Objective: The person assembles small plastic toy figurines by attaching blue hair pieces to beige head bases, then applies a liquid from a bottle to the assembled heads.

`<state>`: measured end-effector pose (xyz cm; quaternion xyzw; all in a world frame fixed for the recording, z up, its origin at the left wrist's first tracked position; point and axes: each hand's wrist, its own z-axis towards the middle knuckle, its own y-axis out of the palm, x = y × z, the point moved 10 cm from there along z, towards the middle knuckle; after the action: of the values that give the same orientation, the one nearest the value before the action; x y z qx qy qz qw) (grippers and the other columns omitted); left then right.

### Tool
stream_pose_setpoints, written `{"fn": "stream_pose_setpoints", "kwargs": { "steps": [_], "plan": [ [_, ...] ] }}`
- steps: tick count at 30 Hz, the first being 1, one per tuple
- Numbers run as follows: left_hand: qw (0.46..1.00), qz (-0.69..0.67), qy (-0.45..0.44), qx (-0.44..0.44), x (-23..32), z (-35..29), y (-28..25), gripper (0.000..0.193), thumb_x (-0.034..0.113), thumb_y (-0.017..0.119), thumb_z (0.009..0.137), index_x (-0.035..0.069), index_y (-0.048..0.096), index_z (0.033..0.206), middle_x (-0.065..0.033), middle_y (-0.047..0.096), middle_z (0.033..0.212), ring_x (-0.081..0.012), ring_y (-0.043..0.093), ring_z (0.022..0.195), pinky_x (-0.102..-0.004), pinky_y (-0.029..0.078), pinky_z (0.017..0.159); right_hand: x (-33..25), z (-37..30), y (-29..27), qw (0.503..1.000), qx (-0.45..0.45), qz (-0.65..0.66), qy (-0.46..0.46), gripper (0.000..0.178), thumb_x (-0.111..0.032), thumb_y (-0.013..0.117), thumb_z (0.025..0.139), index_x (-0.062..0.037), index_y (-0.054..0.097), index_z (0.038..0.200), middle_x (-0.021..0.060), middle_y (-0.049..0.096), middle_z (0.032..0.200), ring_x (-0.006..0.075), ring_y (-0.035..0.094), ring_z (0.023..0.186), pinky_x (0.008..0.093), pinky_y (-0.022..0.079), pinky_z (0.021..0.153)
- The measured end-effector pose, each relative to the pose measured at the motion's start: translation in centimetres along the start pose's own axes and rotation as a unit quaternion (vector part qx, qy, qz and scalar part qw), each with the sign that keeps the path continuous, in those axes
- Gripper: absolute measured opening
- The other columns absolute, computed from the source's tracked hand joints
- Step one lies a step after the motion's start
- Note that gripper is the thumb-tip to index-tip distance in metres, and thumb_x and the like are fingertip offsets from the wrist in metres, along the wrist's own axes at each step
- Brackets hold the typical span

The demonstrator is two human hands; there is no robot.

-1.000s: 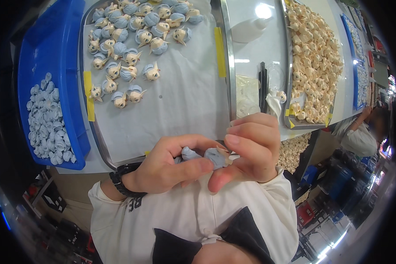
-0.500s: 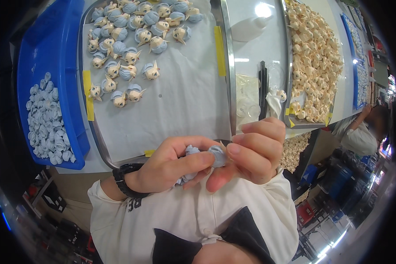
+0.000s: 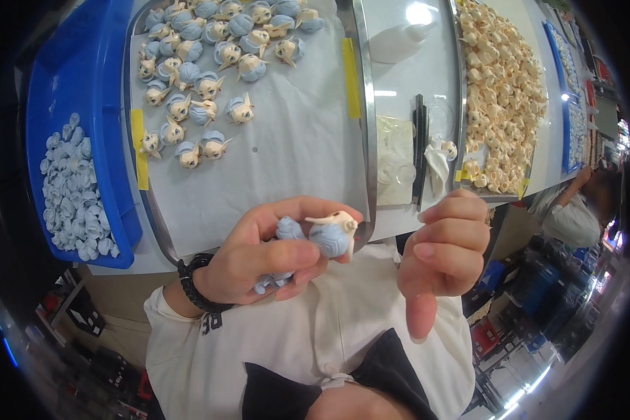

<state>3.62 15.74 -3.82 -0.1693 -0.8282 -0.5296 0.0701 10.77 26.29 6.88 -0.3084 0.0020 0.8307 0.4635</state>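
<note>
My left hand (image 3: 259, 248) is closed around a small doll head (image 3: 332, 238) with light-blue moulded hair and a pointed ear. Tucked in the same hand are loose light-blue hair pieces (image 3: 287, 228), partly covered by my fingers. To the right, my right hand (image 3: 446, 245) hovers apart from the doll head, fingers curled and thumb stretched downward away from them; nothing shows in it. Beyond my hands lies a paper-lined metal tray (image 3: 294, 164), where several blue-haired doll heads (image 3: 240, 110) are grouped at the far left.
At the left, a blue bin (image 3: 108, 154) holds many hair pieces (image 3: 77, 192). A second tray at the right is heaped with cream-coloured parts (image 3: 500, 98). Between the trays are a white bottle (image 3: 399, 45), a black strip-like tool (image 3: 419, 150) and a white cloth (image 3: 437, 171). Another person (image 3: 563, 217) sits far right.
My right hand has let go of the doll head and drawn away to the right. My left hand has shifted slightly up and left, turning the head so its ear shows.
</note>
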Motion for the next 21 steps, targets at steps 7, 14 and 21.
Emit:
{"fn": "stream_pose_setpoints", "kwargs": {
  "steps": [7,14,21],
  "plan": [
    [0.999,-0.048,-0.003,-0.02,-0.2,0.0,-0.2,0.052,0.015,0.072,0.075,-0.005,0.044,0.114,-0.0206,0.059,0.092,-0.0094,0.049,0.056,-0.0184,0.041,0.039,0.5,0.0,0.5,0.997,-0.029,0.071,0.015,0.067,-0.071,0.048,0.069,-0.0067,0.058,0.084,0.0027,0.052,0.072,0.0182,0.047,0.062,0.028,0.031,0.053],
    [0.999,-0.015,0.014,-0.035,0.6,-0.1,0.0,0.048,0.009,0.069,0.074,-0.004,0.044,0.114,-0.0254,0.059,0.095,-0.0098,0.05,0.054,-0.019,0.04,0.039,0.8,0.2,0.8,0.995,-0.025,0.092,0.023,0.066,-0.07,0.049,0.07,-0.0061,0.058,0.083,0.0032,0.053,0.072,0.0183,0.047,0.062,0.0281,0.031,0.053],
    [0.997,0.068,0.032,-0.002,1.4,-0.5,0.2,0.042,-0.003,0.055,0.074,-0.001,0.044,0.115,-0.0268,0.059,0.103,-0.0075,0.048,0.054,-0.0192,0.042,0.051,0.5,0.0,0.4,0.995,-0.028,0.086,0.035,0.063,-0.068,0.052,0.069,-0.0062,0.058,0.081,0.0034,0.053,0.071,0.0188,0.047,0.061,0.0291,0.031,0.052]
  ]
}}
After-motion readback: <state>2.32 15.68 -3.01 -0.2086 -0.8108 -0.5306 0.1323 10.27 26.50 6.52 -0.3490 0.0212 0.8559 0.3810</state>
